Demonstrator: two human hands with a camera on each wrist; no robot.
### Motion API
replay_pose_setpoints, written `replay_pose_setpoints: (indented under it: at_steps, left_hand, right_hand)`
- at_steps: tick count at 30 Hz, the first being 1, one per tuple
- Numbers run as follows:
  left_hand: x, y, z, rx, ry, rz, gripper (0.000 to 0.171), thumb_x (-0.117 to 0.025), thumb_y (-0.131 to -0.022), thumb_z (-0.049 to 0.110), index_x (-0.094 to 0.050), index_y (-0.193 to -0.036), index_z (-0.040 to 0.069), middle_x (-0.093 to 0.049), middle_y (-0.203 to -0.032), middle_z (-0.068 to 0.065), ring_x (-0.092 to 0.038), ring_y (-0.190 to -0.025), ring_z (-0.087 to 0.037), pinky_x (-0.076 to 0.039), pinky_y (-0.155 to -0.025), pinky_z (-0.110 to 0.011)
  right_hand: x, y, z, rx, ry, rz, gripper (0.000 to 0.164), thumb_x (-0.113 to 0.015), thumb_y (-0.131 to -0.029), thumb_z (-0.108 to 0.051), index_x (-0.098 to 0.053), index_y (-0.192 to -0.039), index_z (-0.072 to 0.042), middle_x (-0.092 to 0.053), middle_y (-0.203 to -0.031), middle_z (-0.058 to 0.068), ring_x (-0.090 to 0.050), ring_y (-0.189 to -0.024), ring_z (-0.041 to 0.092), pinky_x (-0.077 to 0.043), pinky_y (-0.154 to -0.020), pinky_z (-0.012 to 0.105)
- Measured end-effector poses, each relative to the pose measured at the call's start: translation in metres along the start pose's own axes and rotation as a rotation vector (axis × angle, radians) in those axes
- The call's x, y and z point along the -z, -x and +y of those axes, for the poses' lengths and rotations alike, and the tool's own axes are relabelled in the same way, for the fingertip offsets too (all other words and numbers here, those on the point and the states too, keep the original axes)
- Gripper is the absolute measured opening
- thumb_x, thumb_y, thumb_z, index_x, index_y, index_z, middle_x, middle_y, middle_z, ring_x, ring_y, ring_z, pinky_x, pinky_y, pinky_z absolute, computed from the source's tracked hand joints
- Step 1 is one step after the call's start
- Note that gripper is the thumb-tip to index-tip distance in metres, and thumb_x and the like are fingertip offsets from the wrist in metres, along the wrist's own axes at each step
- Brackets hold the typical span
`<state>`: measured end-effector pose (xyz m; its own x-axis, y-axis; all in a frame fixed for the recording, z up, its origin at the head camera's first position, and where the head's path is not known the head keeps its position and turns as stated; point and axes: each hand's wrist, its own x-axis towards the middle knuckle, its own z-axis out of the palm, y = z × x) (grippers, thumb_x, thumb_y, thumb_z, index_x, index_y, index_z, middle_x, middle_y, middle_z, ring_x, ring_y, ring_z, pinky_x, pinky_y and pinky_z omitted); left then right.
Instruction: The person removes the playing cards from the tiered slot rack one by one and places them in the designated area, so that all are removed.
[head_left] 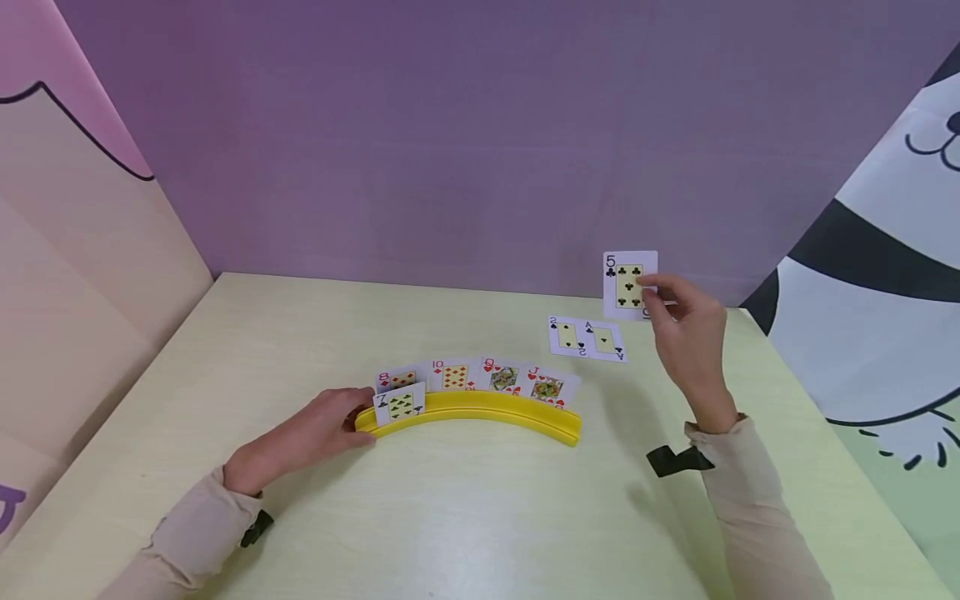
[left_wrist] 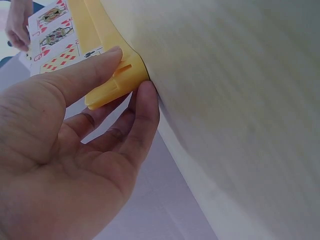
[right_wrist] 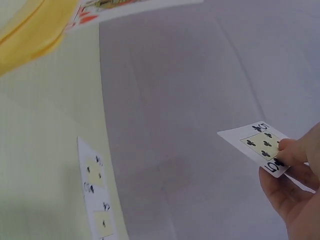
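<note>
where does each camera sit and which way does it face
Head: worn there, facing forward and down at the yellow card holder; left hand and right hand show.
Left wrist: worn there, facing left hand gripping the holder; right hand top left.
Right wrist: worn there, facing right hand pinching the five of clubs.
Head and right wrist both show that card.

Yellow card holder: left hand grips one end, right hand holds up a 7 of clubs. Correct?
Wrong rank: the right hand holds up a 5 of clubs, per head view. The left hand does grip one end of the yellow holder.
</note>
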<state>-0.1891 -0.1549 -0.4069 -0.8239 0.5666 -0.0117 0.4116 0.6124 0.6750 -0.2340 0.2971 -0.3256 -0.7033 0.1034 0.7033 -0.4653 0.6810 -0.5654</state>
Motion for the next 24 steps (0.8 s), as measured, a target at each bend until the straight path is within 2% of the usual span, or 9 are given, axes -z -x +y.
replay_pose_setpoints:
  at_steps: [7,12,18,21,24]
  left_hand:
    - [0.0,0.0,0.0,0.001,0.0,-0.001,0.031,-0.077,-0.085,0.004,-0.06,-0.111,0.002,-0.065,-0.102,-0.005,-0.055,-0.081,-0.016,-0.047,-0.063,-0.023]
    - [0.0,0.0,0.001,0.013,0.006,-0.005,0.032,-0.078,-0.085,0.005,-0.06,-0.112,0.002,-0.065,-0.104,-0.005,-0.056,-0.082,-0.016,-0.048,-0.063,-0.024]
    - [0.0,0.0,0.0,0.004,0.009,-0.008,0.033,-0.078,-0.085,0.007,-0.06,-0.113,0.002,-0.065,-0.105,-0.006,-0.056,-0.084,-0.016,-0.048,-0.065,-0.024]
    - [0.0,0.001,0.0,0.0,0.014,-0.006,0.034,-0.078,-0.085,0.006,-0.06,-0.114,0.001,-0.065,-0.107,-0.007,-0.057,-0.085,-0.017,-0.049,-0.066,-0.024]
    - [-0.001,0.001,0.0,0.012,0.016,-0.001,0.034,-0.078,-0.085,0.005,-0.06,-0.115,0.002,-0.065,-0.108,-0.007,-0.057,-0.086,-0.017,-0.049,-0.067,-0.024]
  right_hand:
    - [0.0,0.002,0.024,-0.072,0.015,-0.002,0.015,-0.063,-0.096,-0.004,-0.074,-0.105,0.0,-0.072,-0.101,0.014,-0.06,-0.08,-0.001,-0.045,-0.074,0.008]
    - [0.001,0.004,0.043,-0.157,0.056,-0.02,0.018,-0.062,-0.097,-0.006,-0.073,-0.109,-0.001,-0.071,-0.104,0.015,-0.058,-0.082,0.001,-0.044,-0.072,0.009]
    - [0.003,0.007,0.063,-0.276,0.107,-0.096,0.025,-0.06,-0.095,-0.005,-0.068,-0.119,-0.002,-0.066,-0.117,0.017,-0.061,-0.09,0.015,-0.042,-0.068,0.008]
    - [0.004,0.008,0.072,-0.289,0.119,-0.115,0.027,-0.06,-0.096,-0.004,-0.067,-0.122,-0.002,-0.065,-0.12,0.018,-0.061,-0.092,0.02,-0.042,-0.068,0.008]
    - [0.004,0.009,0.082,-0.285,0.141,-0.118,0.027,-0.06,-0.096,-0.005,-0.068,-0.122,-0.002,-0.066,-0.118,0.018,-0.06,-0.091,0.017,-0.042,-0.068,0.008]
